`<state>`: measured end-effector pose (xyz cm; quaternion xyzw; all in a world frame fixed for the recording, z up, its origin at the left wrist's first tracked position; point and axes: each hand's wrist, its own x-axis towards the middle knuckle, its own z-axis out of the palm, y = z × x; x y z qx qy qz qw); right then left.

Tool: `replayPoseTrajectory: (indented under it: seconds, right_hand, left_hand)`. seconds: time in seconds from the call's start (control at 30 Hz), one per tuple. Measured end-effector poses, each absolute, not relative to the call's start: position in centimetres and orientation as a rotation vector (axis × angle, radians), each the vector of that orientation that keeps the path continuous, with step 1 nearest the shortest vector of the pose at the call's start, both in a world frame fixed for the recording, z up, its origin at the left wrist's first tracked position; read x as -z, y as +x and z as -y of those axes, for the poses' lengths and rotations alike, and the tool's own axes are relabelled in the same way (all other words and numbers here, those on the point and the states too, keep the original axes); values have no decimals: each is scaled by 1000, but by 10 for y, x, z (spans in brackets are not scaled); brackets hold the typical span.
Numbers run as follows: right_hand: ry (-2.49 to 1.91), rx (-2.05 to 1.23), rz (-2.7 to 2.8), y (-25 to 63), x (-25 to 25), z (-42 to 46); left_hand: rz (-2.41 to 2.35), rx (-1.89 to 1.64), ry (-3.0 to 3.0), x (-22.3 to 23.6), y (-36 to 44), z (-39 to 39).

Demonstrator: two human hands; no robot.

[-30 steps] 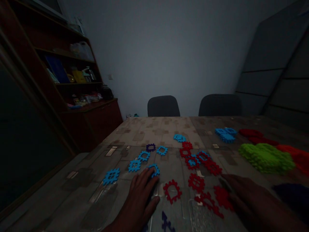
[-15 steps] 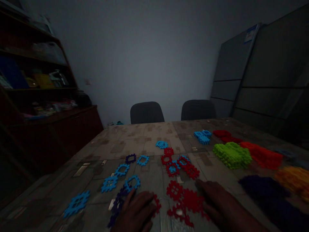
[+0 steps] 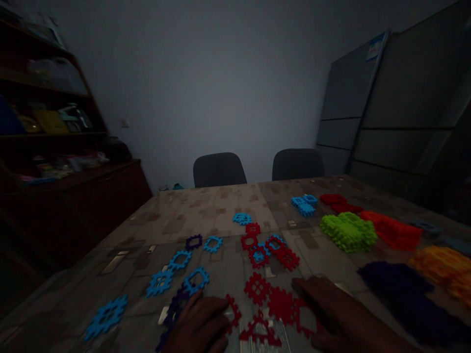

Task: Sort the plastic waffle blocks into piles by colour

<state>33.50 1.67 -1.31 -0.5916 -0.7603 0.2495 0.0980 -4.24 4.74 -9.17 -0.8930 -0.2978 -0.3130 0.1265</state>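
My left hand (image 3: 200, 323) rests low over dark purple interlocking pieces (image 3: 176, 306), fingers apart. Its fingertips reach the edge of a red notched piece (image 3: 233, 314), which the hand partly covers. My right hand (image 3: 331, 306) lies at the right of a red group, fingers stretched leftward and thumb apart. Between its thumb and fingers a red square frame (image 3: 299, 321) lies on the table, partly hidden. Beside that frame are a solid red square (image 3: 281, 305) and a red window piece (image 3: 257, 288). A red triangular piece (image 3: 260, 329) lies between my hands.
Blue pieces (image 3: 160, 283) lie scattered at left. A red and blue cluster (image 3: 259, 256) sits mid-table. Stacks of lime green (image 3: 348, 231), orange-red (image 3: 392, 230), yellow-orange (image 3: 443, 267) and dark purple (image 3: 397, 284) pieces stand at right. Two chairs (image 3: 220, 169) are beyond the table (image 3: 206, 203).
The red triangular piece has turned and shifted left. More of the red square frame shows beside my right hand. My left hand stays near the purple pieces; the view has shifted slightly.
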Motion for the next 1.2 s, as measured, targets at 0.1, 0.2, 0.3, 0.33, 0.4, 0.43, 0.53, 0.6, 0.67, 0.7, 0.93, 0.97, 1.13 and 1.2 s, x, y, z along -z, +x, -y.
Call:
replayPoseTrajectory:
  seconds: [0.1, 0.2, 0.3, 0.33, 0.4, 0.43, 0.53, 0.6, 0.67, 0.7, 0.93, 0.97, 1.13, 1.2]
  right_hand:
    - [-1718, -705, 2277, 343, 22, -14]
    - [-1706, -642, 2291, 342, 28, -14]
    - [-1786, -668, 2330, 335, 25, -15]
    - [-1819, -679, 2352, 332, 23, -16]
    - [-1855, -691, 2390, 329, 19, -17]
    - [-1853, -700, 2405, 329, 17, -17]
    - [-1792, -750, 2407, 334, 16, -16]
    - [-1711, -787, 2380, 339, 17, -14]
    - [-1620, -836, 2357, 343, 18, -11]
    - [-1572, -865, 2357, 343, 18, -9]
    - [-1287, -925, 2368, 341, 9, -3]
    - [-1337, -909, 2353, 343, 10, -4]
    - [-1516, -609, 2327, 344, 16, -16]
    - [-1547, -521, 2362, 340, 13, -21]
  left_hand:
    - [914, 853, -2703, 84, -41, -42]
    - [887, 847, -2751, 73, -40, -40]
    - [861, 882, -2740, 60, -39, -38]
    - [848, 923, -2720, 56, -38, -37]
    - [833, 996, -2682, 51, -37, -36]
    - [845, 1024, -2666, 50, -37, -36]
    - [910, 1057, -2641, 59, -39, -37]
    - [960, 1071, -2619, 68, -42, -37]
    - [1020, 1041, -2622, 75, -45, -37]
    - [1041, 1027, -2628, 77, -45, -36]
    - [1211, 1026, -2723, 61, -35, -23]
    - [1218, 1029, -2731, 58, -33, -21]
    - [1252, 956, -2764, 47, -33, -23]
    - [1243, 934, -2776, 44, -34, -26]
